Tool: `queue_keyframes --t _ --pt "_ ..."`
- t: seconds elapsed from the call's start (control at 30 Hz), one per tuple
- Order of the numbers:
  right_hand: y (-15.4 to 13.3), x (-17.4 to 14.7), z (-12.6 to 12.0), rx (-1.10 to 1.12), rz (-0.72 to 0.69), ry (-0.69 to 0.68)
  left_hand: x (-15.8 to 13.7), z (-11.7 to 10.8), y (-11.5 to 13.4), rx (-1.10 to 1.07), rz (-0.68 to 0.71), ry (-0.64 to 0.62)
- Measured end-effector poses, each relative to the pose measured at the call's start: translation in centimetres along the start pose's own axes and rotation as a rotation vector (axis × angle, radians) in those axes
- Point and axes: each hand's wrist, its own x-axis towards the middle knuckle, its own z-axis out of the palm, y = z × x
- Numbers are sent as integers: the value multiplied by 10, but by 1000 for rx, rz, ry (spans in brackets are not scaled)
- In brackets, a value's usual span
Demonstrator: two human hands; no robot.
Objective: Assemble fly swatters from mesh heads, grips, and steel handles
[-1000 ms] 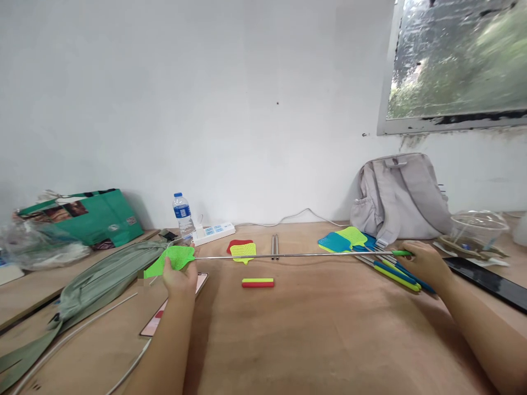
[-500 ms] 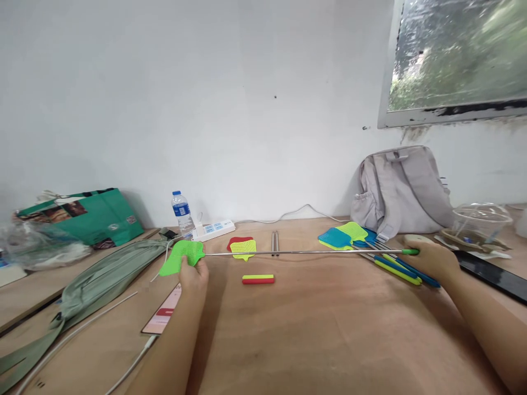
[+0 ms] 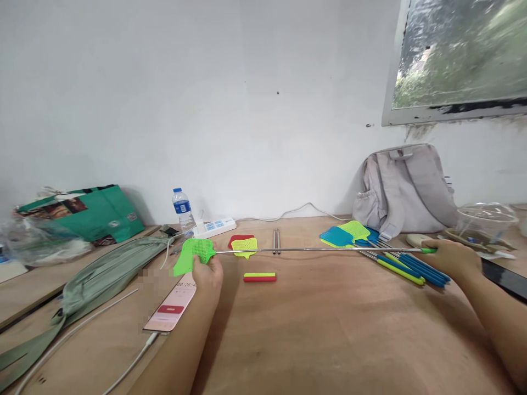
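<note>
Left hand: closed in a pinch on the mesh head of the green fly swatter, near its neck. Right hand: closed around the green handle at the opposite end. Held above the bench, long axis crosswise, nearly level, running from hand to hand along the metal rod.

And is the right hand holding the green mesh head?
No, the left hand holds the green mesh head, while the right hand grips the green handle at the other end of the metal rod.
</note>
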Motion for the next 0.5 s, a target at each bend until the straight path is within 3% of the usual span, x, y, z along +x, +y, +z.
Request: queue_keyframes --t 0.5 --pt "-2 5 0 7 -37 -63 7 -5 0 8 -21 80"
